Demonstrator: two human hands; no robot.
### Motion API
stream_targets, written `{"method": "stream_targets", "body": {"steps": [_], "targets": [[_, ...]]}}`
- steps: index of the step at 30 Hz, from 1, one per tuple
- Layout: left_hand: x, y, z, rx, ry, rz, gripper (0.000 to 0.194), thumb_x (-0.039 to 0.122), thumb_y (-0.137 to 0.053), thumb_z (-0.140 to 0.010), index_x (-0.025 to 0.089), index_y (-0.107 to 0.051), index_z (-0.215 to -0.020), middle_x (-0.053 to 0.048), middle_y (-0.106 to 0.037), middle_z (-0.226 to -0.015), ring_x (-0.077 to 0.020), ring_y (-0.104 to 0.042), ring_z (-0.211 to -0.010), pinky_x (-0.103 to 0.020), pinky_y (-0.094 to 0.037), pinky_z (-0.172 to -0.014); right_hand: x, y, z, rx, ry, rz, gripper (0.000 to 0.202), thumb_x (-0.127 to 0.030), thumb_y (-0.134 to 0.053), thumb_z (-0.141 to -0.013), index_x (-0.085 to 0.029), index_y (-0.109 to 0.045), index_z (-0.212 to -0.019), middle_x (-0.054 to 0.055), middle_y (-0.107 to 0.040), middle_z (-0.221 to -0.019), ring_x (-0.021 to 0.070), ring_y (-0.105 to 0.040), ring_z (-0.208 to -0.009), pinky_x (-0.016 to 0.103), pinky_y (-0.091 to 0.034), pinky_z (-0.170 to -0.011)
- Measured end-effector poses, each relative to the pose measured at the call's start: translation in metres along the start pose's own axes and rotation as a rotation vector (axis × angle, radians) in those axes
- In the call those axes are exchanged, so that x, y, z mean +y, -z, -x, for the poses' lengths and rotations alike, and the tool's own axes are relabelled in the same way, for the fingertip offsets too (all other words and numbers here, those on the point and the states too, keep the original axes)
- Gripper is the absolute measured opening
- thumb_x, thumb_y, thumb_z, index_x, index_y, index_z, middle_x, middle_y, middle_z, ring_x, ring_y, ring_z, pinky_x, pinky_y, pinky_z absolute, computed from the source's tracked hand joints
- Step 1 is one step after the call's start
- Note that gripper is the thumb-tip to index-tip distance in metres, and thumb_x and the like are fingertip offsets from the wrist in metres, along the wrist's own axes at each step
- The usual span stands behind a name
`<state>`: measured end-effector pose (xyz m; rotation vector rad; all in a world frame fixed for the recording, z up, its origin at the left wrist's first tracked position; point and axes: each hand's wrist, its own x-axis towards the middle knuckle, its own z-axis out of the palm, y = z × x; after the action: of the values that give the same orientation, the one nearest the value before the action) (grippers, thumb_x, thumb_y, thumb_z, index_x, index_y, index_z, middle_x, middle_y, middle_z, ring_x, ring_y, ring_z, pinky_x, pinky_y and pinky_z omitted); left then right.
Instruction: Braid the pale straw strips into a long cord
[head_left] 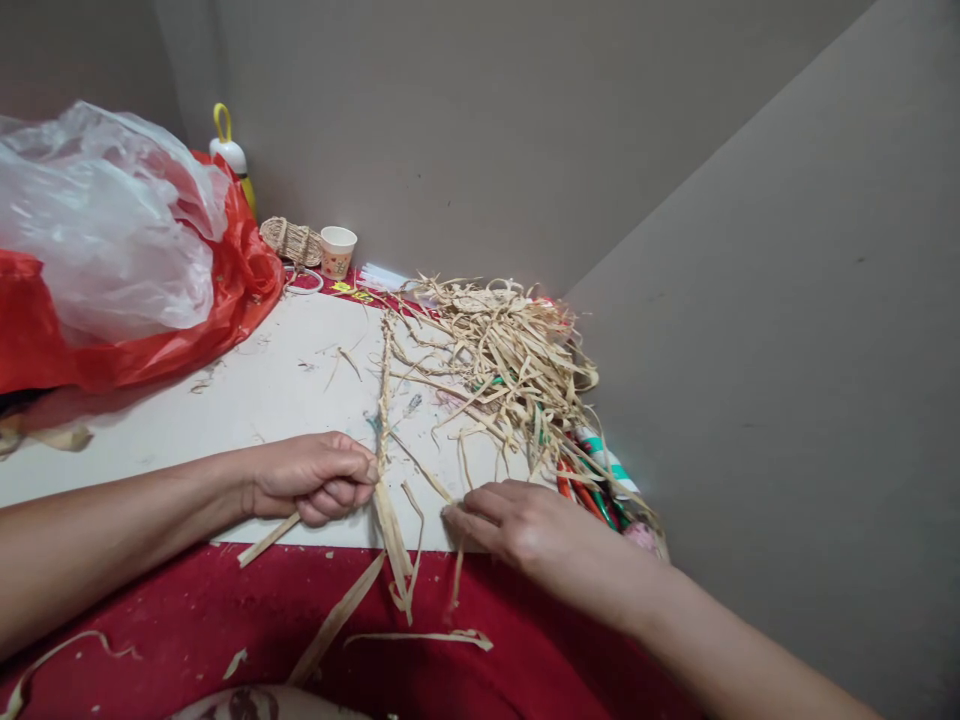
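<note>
A narrow braid [385,400] of dry, pale straw-like strips lies lengthwise on the white board [300,350]. My left hand [330,480] is closed in a pinch on its near end. Loose strips [394,535] fan out below that grip and hang over the board's edge. To the right, my right hand [517,520] has its fingers together on a thin strip that runs from the braid; the fingertips are partly hidden. Behind it spreads a tangled heap of dry strips [517,350].
A red plastic bag [247,270] with a clear bag [112,230] stands at left. Further back are a yellow-looped bottle [229,155], a coiled woven piece [291,242] and a paper cup [339,253]. Grey walls [450,130] enclose the board. Scraps lie on red cloth [420,670] in front.
</note>
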<state>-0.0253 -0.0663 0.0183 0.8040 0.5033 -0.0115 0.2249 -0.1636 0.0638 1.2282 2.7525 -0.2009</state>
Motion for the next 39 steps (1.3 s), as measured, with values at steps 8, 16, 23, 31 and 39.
{"method": "stream_targets", "body": {"steps": [8,16,23,31,39], "targets": [[-0.001,0.002,0.0,-0.007,-0.004,0.005,0.023,0.02,-0.053,-0.076,0.015,-0.044,-0.055,0.01,-0.021,-0.042,-0.0014,-0.011,-0.035,-0.012,-0.011,-0.031,0.01,-0.004,-0.007,0.105,-0.014,-0.2,0.02,-0.016,-0.043,-0.09,-0.017,-0.063,-0.089,0.007,-0.061,-0.088,0.0149,-0.056,-0.078,0.026,-0.044,-0.067],[-0.001,0.002,-0.001,-0.013,0.007,0.017,0.025,0.018,-0.051,-0.076,0.015,-0.045,-0.052,0.009,-0.021,-0.039,-0.0016,-0.011,-0.034,-0.013,-0.009,-0.03,0.014,0.027,0.006,0.596,-0.335,-1.41,0.004,-0.023,-0.057,-0.086,-0.023,-0.061,-0.084,0.004,-0.067,-0.097,0.0196,-0.062,-0.096,0.039,-0.047,-0.084],[-0.001,0.001,-0.001,-0.011,0.005,0.029,0.024,0.017,-0.051,-0.077,0.014,-0.047,-0.053,0.009,-0.021,-0.041,-0.002,-0.011,-0.034,-0.013,-0.01,-0.031,-0.018,0.015,-0.025,0.329,-0.495,-1.947,0.012,-0.023,-0.065,-0.079,-0.017,-0.056,-0.076,-0.001,-0.059,-0.065,0.0044,-0.043,-0.043,0.023,-0.048,-0.046],[-0.001,0.002,0.0,-0.008,-0.002,0.01,0.021,0.019,-0.05,-0.078,0.014,-0.05,-0.057,0.01,-0.022,-0.041,-0.002,-0.012,-0.034,-0.013,-0.011,-0.031,-0.045,-0.019,-0.059,0.381,-0.768,-2.071,0.024,-0.029,-0.074,-0.067,-0.011,-0.057,-0.066,-0.004,-0.046,-0.055,0.0012,-0.028,-0.041,0.013,-0.017,-0.034],[-0.003,-0.001,0.0,0.033,-0.039,-0.025,0.02,0.02,-0.048,-0.08,0.014,-0.05,-0.06,0.01,-0.023,-0.041,-0.0018,-0.011,-0.035,-0.014,-0.011,-0.032,-0.062,-0.018,-0.072,0.291,-0.757,-2.134,0.027,-0.033,-0.062,-0.075,-0.014,-0.048,-0.063,-0.007,-0.033,-0.049,0.0023,-0.02,-0.041,0.016,-0.009,-0.037]]}}
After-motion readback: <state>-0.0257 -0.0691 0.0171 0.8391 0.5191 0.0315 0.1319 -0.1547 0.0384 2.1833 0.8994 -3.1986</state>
